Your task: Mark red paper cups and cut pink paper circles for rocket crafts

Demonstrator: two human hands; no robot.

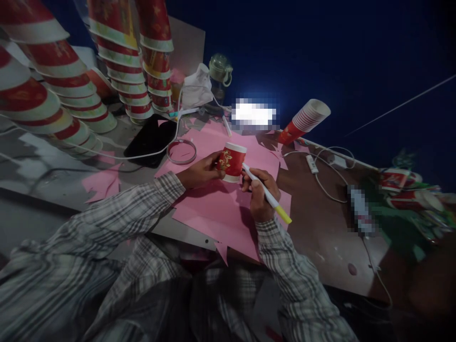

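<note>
A red paper cup (232,162) with a gold flower print is upside down or tilted, its white edges at top and bottom, above pink paper (213,204). My left hand (203,171) grips the cup from its left side, fingers and thumb wrapped round it. In my right hand (262,190) is a white marker pen (260,184) with a yellow end pointing towards me. The pen's other end is at the cup's right side; whether it touches the cup I cannot tell.
Tall stacks of red and white cups (123,66) stand at the left. Another cup stack (302,121) leans at the back right. A tape ring (181,152), a black phone-like object (151,140) and white cables (331,187) lie around the paper. A clear bottle (220,71) stands behind.
</note>
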